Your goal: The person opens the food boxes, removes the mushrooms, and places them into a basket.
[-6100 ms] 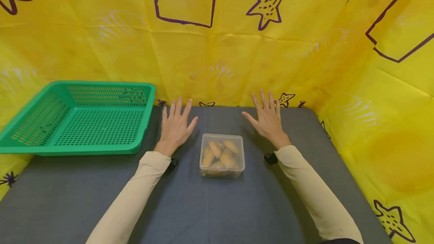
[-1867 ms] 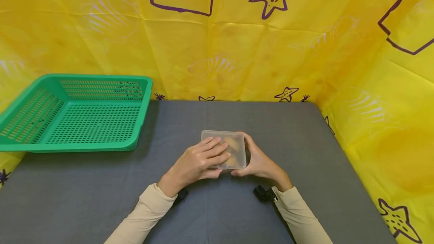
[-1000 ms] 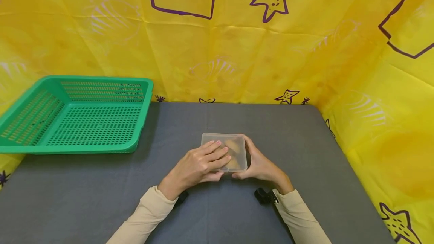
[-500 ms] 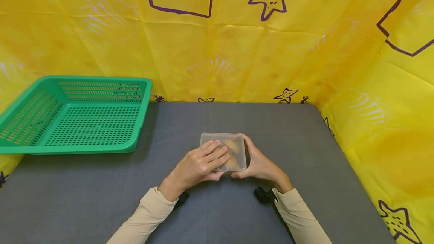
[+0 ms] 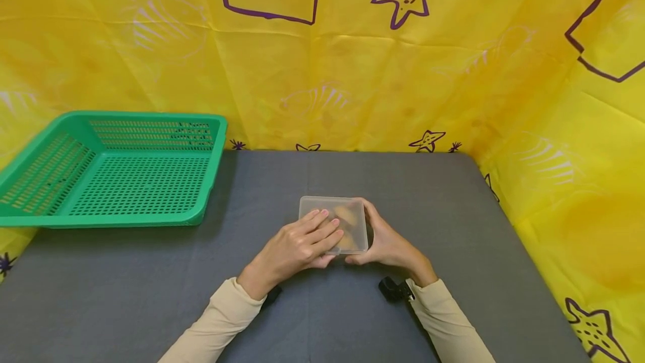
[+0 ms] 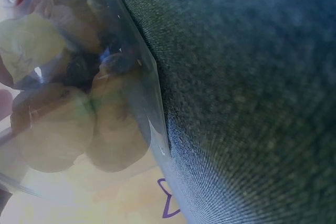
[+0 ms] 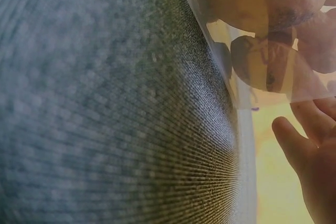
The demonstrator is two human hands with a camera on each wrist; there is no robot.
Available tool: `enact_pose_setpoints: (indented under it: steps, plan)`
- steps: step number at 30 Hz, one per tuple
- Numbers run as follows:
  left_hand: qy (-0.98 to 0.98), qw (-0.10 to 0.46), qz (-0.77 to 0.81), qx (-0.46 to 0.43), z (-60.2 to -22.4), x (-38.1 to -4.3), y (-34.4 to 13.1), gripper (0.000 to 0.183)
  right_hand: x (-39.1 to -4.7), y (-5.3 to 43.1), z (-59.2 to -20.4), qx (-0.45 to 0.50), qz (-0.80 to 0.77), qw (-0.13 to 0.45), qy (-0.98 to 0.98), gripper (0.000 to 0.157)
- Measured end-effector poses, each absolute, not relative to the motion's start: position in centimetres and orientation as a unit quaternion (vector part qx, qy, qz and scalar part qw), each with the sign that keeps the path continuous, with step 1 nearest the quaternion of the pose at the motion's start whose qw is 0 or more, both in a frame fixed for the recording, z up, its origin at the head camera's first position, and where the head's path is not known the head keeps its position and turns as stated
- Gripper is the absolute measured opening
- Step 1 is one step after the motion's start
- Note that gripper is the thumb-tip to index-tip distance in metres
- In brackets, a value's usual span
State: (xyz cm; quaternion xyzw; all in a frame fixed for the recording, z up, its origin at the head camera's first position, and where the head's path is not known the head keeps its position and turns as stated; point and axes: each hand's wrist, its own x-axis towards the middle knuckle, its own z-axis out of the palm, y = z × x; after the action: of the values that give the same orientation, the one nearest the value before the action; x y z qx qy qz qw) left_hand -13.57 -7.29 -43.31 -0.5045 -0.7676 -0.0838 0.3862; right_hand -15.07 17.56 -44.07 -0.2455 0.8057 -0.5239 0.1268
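Note:
A clear plastic box (image 5: 355, 234) with its lid on stands at the middle of the grey table. Through its walls show several tan, rounded oblong pieces (image 6: 52, 127), whose kind is unclear. My left hand (image 5: 297, 245) lies over the left part of the lid, fingers spread across the top and thumb at the front edge by the latch. From the right side, my right hand (image 5: 390, 245) holds the box, thumb at the front corner and fingers at the back. In the right wrist view, the pieces (image 7: 262, 61) are seen through the box wall beside that hand.
On the left of the grey table (image 5: 262, 184) stands a green plastic basket (image 5: 206, 206) with slotted sides. A yellow cloth (image 5: 262, 83) with purple sea drawings hangs behind and along the right. Each wrist carries a small black camera (image 5: 393, 290).
Earlier, both hands lay flat and apart on either side of the box; since then they have come in and taken hold of it. Over the last two seconds almost nothing has moved.

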Motion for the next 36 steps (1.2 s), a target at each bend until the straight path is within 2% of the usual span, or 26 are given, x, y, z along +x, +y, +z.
enact_pose_setpoints:
  steps: [6, 21, 28, 36]
  plan:
    - [-0.766, 0.385, -0.097, -0.506, -43.2, -13.6, -7.4, 0.041, -15.1, 17.5, -43.9, -0.25, -0.522, 0.127, 0.806, 0.112]
    - [-0.771, 0.339, -0.177, -0.51, -42.4, -13.7, -7.5, 0.044, -15.0, 17.7, -43.9, -0.242, -0.523, 0.13, 0.807, 0.114]
    - [-0.767, 0.323, -0.225, -0.506, -42.1, -13.8, -7.8, 0.038, -15.0, 17.6, -43.8, -0.239, -0.523, 0.142, 0.806, 0.115]
    - [-0.763, 0.328, -0.272, -0.486, -41.3, -14.1, -8.6, 0.025, -15.0, 17.6, -43.9, -0.233, -0.51, 0.136, 0.817, 0.119]
